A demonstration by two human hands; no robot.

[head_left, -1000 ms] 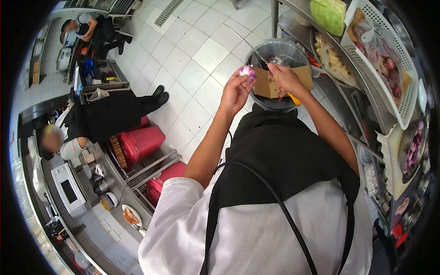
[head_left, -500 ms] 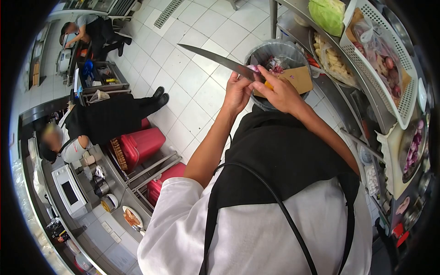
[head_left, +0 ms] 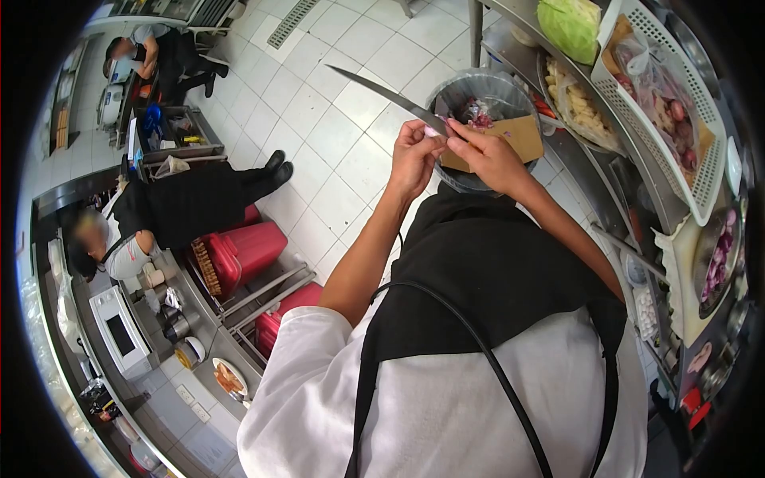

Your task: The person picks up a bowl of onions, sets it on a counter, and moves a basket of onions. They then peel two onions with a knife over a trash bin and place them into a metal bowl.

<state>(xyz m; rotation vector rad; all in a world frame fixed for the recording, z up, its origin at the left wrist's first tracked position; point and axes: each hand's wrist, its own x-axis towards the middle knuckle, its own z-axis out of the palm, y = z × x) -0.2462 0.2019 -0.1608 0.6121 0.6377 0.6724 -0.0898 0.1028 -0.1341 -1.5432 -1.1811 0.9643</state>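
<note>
My right hand (head_left: pixel 484 155) is closed on a long knife (head_left: pixel 381 92), whose blade points up and to the left, with the handle mostly hidden by my fingers. Pinched in my left hand (head_left: pixel 414 158) is a small purple onion (head_left: pixel 435 127), partly covered by fingers and blade. Both hands meet just left of a bin (head_left: pixel 514 84) lined with a grey bag. Purple and white scraps (head_left: pixel 480 118) lie inside it, and a piece of brown cardboard (head_left: pixel 519 137) leans at its near side.
On the right, a metal shelf holds a cabbage (head_left: pixel 569 28), a white basket (head_left: pixel 704 191) of bagged onions and a bowl (head_left: pixel 719 263) of purple pieces. Red bins (head_left: pixel 249 248) and a person in black (head_left: pixel 187 203) are on the left; another person (head_left: pixel 171 60) bends farther back.
The knife has moved slightly right and its tip up, its blade tilting more steeply. My right fingers have shifted over the handle, hiding its yellow part.
</note>
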